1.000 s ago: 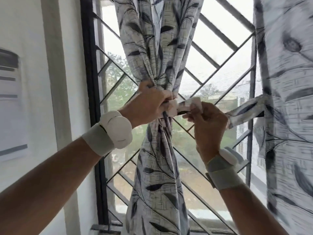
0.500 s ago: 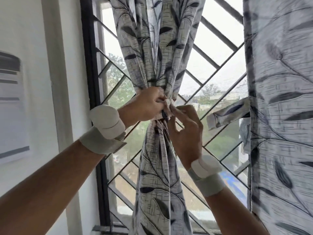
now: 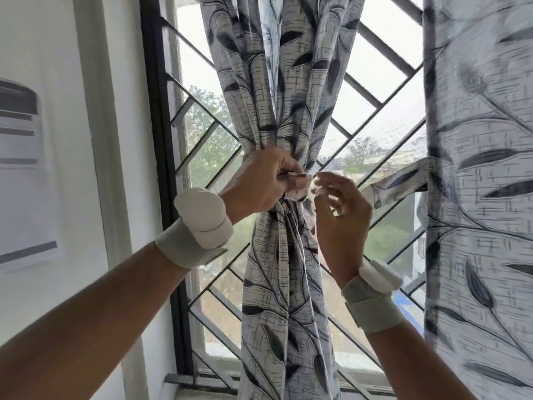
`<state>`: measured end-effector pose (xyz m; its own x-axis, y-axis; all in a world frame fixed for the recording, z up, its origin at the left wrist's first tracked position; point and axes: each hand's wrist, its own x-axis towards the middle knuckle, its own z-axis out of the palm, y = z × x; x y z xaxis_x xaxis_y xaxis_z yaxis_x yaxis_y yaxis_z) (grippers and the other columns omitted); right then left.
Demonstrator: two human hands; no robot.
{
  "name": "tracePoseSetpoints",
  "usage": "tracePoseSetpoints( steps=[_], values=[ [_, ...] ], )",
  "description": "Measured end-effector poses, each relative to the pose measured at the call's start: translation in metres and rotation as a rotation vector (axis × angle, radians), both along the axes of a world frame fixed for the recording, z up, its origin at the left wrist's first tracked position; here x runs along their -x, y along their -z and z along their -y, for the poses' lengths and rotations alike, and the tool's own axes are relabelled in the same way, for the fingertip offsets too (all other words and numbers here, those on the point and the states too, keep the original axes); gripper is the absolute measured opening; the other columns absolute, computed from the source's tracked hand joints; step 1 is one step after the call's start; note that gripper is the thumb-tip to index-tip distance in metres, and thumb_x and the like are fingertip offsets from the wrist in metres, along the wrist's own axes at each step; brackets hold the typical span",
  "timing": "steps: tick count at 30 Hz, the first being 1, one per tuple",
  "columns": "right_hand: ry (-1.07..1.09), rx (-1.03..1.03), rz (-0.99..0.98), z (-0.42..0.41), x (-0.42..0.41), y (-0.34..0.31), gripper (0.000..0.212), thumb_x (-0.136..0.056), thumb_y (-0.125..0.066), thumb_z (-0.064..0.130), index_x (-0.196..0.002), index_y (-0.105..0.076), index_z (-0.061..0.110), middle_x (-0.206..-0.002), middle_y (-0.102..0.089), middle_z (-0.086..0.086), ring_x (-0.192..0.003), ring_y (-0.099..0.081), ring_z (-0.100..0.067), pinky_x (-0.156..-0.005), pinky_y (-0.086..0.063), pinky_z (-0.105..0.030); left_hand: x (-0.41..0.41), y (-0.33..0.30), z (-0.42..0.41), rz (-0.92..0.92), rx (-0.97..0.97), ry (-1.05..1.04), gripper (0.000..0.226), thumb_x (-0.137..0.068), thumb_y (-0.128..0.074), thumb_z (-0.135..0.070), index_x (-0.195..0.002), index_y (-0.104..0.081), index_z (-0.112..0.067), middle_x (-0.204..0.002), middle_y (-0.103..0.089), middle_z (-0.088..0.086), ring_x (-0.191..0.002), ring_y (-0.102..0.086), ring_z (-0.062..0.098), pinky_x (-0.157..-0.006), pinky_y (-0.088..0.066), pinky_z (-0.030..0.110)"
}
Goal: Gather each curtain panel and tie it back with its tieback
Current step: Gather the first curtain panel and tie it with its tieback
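Observation:
A leaf-print curtain panel [image 3: 284,90] hangs bunched in front of the window, cinched at mid height. My left hand [image 3: 261,180] grips the cinched spot, pinching the tieback [image 3: 301,187] wrapped around it. My right hand [image 3: 339,209] is just right of the knot, fingers spread, fingertips at the tieback's end. A second panel [image 3: 481,197] hangs ungathered at the right edge, with a matching fabric strip [image 3: 396,183] sticking out leftward from it.
A black window frame [image 3: 160,168] with diagonal metal grille bars [image 3: 372,96] stands behind the curtains. The white wall [image 3: 57,140] is at the left with a paper sheet [image 3: 20,174] on it. The sill [image 3: 207,382] runs along the bottom.
My right hand let go of the loose strip, came in to the knot, then spread its fingers. My left hand has kept its grip on the cinched curtain.

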<state>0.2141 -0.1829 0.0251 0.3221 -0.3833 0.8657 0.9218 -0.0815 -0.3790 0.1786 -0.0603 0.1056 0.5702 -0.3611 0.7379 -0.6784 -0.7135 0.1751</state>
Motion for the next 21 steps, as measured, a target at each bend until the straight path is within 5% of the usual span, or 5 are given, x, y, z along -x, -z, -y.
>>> tracePoseSetpoints(
  steps=[4,7,13,17,21],
  values=[
    [-0.193,0.017,-0.131,0.013,-0.011,-0.007,0.025,-0.088,-0.064,0.026,-0.108,-0.064,0.010,-0.103,-0.069,-0.005,-0.096,-0.066,-0.011,-0.083,-0.054,-0.025,0.008,0.018,-0.003,0.288,-0.177,-0.297,0.040,-0.077,-0.069,-0.041,-0.114,-0.066,-0.027,-0.120,-0.061,-0.010,-0.116,-0.045,0.011,-0.100,-0.015,0.026],
    [-0.346,0.114,-0.230,0.022,-0.022,-0.014,0.056,-0.079,-0.062,0.054,-0.119,-0.056,0.016,-0.120,-0.063,0.000,-0.116,-0.059,-0.013,-0.102,-0.047,-0.043,0.021,0.053,-0.014,0.496,0.145,-0.307,0.057,-0.074,-0.073,-0.045,-0.126,-0.057,-0.028,-0.125,-0.053,-0.013,-0.116,-0.042,0.014,-0.101,-0.028,0.026],
    [-0.614,0.507,-0.412,0.007,-0.030,-0.043,0.093,-0.076,-0.055,0.070,-0.144,-0.031,0.010,-0.148,-0.039,-0.014,-0.124,-0.043,-0.014,-0.108,-0.030,-0.035,-0.001,0.075,-0.005,0.056,0.624,-0.078,0.033,-0.084,-0.066,-0.035,-0.111,-0.051,-0.026,-0.098,-0.065,-0.017,-0.088,-0.061,-0.010,-0.070,-0.046,0.004],
    [-0.714,0.671,-0.435,-0.011,-0.039,-0.043,0.068,-0.078,-0.054,0.072,-0.114,-0.067,0.015,-0.117,-0.063,-0.018,-0.103,-0.063,-0.030,-0.098,-0.046,-0.046,-0.025,0.075,0.003,0.146,0.500,-0.240,0.021,-0.088,-0.059,-0.012,-0.107,-0.065,-0.022,-0.096,-0.072,-0.009,-0.080,-0.062,-0.008,-0.072,-0.045,0.010],
    [-0.710,0.423,-0.407,-0.020,-0.045,-0.038,0.016,-0.082,-0.072,0.026,-0.086,-0.068,0.012,-0.085,-0.072,-0.006,-0.082,-0.069,-0.023,-0.086,-0.055,-0.046,-0.022,0.062,-0.007,0.151,0.371,-0.329,0.020,-0.083,-0.065,-0.007,-0.100,-0.072,-0.013,-0.092,-0.074,-0.002,-0.076,-0.063,-0.003,-0.073,-0.046,0.003]
  ],
)
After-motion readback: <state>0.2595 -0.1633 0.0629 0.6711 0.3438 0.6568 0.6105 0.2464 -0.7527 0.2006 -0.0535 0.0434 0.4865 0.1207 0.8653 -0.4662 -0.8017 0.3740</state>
